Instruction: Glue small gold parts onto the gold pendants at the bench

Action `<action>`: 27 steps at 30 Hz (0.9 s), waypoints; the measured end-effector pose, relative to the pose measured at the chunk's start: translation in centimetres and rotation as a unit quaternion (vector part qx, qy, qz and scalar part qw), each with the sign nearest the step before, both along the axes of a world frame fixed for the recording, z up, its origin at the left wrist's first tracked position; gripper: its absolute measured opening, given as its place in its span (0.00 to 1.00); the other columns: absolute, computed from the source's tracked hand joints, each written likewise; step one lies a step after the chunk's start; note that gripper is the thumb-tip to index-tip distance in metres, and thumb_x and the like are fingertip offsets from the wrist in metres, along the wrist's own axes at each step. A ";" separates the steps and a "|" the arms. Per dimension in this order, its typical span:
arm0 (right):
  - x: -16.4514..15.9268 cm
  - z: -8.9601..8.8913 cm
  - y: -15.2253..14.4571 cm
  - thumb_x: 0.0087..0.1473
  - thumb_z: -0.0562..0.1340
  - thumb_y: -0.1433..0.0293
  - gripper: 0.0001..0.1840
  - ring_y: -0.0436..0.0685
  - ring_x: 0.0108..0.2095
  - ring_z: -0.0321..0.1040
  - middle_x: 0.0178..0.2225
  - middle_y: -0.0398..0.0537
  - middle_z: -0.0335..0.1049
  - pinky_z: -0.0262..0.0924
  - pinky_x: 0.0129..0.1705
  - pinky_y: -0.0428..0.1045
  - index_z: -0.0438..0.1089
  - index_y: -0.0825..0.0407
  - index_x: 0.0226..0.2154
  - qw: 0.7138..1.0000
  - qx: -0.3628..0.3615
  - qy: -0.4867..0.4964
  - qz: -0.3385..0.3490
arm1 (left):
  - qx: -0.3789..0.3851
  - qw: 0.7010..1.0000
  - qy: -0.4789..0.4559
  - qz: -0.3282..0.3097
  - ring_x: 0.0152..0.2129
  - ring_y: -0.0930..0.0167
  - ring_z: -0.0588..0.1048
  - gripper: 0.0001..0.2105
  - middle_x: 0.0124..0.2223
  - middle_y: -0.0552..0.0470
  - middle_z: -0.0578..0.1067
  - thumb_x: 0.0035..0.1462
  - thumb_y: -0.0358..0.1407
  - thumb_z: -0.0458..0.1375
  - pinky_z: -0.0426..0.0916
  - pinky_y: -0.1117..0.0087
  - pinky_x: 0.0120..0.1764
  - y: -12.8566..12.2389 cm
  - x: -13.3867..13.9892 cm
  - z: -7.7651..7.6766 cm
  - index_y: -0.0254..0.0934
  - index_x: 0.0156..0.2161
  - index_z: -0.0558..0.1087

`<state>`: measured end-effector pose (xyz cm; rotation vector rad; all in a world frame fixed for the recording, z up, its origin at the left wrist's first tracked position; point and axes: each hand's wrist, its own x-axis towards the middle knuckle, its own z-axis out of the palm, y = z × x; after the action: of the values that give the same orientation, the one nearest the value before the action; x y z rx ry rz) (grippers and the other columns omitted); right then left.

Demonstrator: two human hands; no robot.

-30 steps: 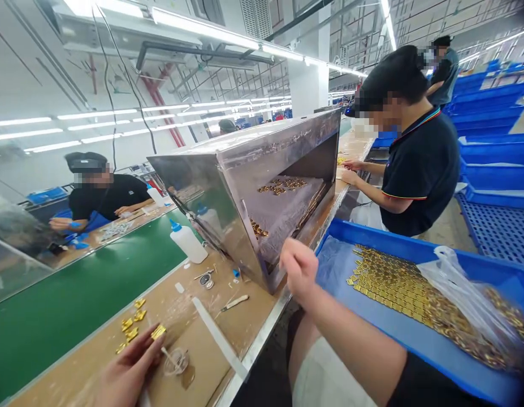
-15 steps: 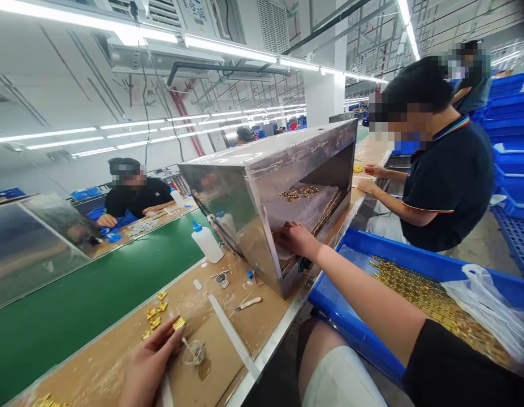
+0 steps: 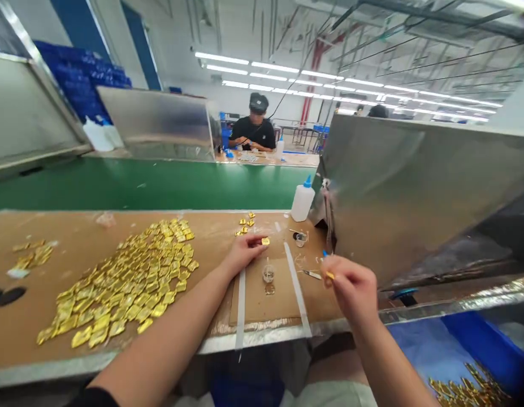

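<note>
Your right hand (image 3: 355,282) is out of the metal box (image 3: 384,198) it reached into half a second ago; your view has swung left. It pinches a small gold piece (image 3: 330,276) over the bench (image 3: 217,229), just beside the box. Your left hand (image 3: 245,251) pinches a gold tile (image 3: 265,241) by its left edge, beyond the cup (image 3: 268,275). Relation: small piece lies right of the tile and nearer your body, well apart, the knife (image 3: 312,275) closer to your right hand. Tile: bright, shiny, nearly square, no clear long axis. Small piece: mostly finger-covered, narrow end showing; cannot tell its axis.
</note>
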<state>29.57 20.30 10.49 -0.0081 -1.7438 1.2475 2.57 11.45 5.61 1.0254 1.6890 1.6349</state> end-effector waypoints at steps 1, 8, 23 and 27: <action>-2.5 0.4 0.6 0.63 0.67 0.61 0.21 0.53 0.26 0.63 0.21 0.44 0.67 0.57 0.30 0.50 0.70 0.50 0.21 0.997 -0.070 -0.002 0.043 | 0.006 1.000 -0.005 0.000 0.20 0.76 0.66 0.29 0.30 0.53 0.73 0.43 0.47 0.73 0.62 0.74 0.23 0.0 -0.1 -0.1 0.31 0.49 0.83; -13.6 0.9 4.0 0.54 0.76 0.60 0.15 0.44 0.20 0.48 0.25 0.35 0.59 0.51 0.21 0.40 0.71 0.47 0.32 0.898 -0.381 0.052 0.214 | 0.068 0.997 0.046 -0.004 0.22 0.76 0.66 0.24 0.31 0.52 0.77 0.52 0.44 0.70 0.63 0.74 0.27 0.4 -0.9 -0.5 0.33 0.51 0.83; -13.4 -1.4 3.6 0.64 0.67 0.58 0.07 0.52 0.19 0.35 0.21 0.37 0.48 0.41 0.15 0.48 0.75 0.41 0.36 0.899 -0.366 0.093 0.220 | 0.103 0.990 0.099 -0.007 0.26 0.75 0.68 0.19 0.31 0.53 0.77 0.55 0.41 0.69 0.63 0.72 0.32 0.8 -0.4 -0.1 0.36 0.50 0.83; -13.3 -1.5 3.7 0.68 0.63 0.57 0.08 0.52 0.19 0.35 0.22 0.37 0.48 0.42 0.16 0.48 0.75 0.39 0.39 0.901 -0.334 0.096 0.258 | 0.094 0.991 0.095 -0.006 0.26 0.75 0.67 0.19 0.32 0.52 0.78 0.55 0.41 0.69 0.62 0.73 0.31 0.7 -0.3 0.0 0.36 0.51 0.83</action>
<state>16.30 24.01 9.04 0.1814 -1.0989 2.1152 2.25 12.18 5.57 1.3163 1.6666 1.7614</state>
